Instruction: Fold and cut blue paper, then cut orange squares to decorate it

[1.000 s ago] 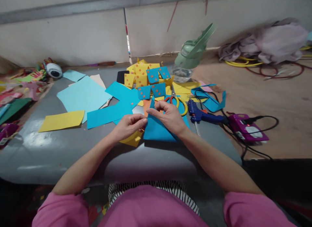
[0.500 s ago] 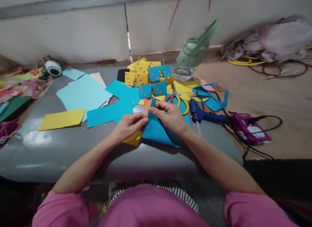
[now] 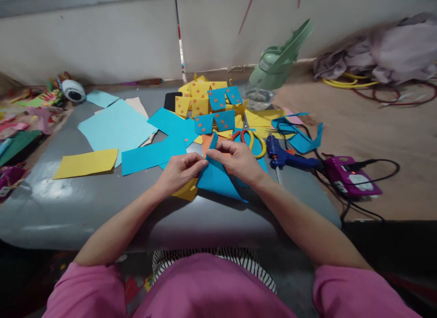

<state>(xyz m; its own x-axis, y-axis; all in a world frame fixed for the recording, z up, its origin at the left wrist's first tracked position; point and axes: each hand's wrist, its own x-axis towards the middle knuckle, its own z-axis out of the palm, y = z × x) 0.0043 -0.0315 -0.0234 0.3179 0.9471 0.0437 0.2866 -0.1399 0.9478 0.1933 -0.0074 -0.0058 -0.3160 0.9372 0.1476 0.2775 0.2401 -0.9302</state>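
Between my hands is a sheet of blue paper, its upper edge folded over and its lower right corner curling. My left hand pinches the paper's left edge between thumb and fingers. With thumb and forefinger, my right hand grips the folded upper part. Beneath the sheet lie yellow paper and more blue paper, partly covered. Just beyond my hands stand blue paper glasses shapes with orange squares, and similar yellow ones. Scissors with red and yellow handles lie past my right hand.
A blue glue gun lies at right, its black cord running by a purple box. Behind stands a green-topped bottle. Light blue sheets, a yellow strip and blue strips lie left on the grey table.
The view has shifted slightly. Both hands keep their pinch on the blue paper, and its lower right part has swung a little leftward.
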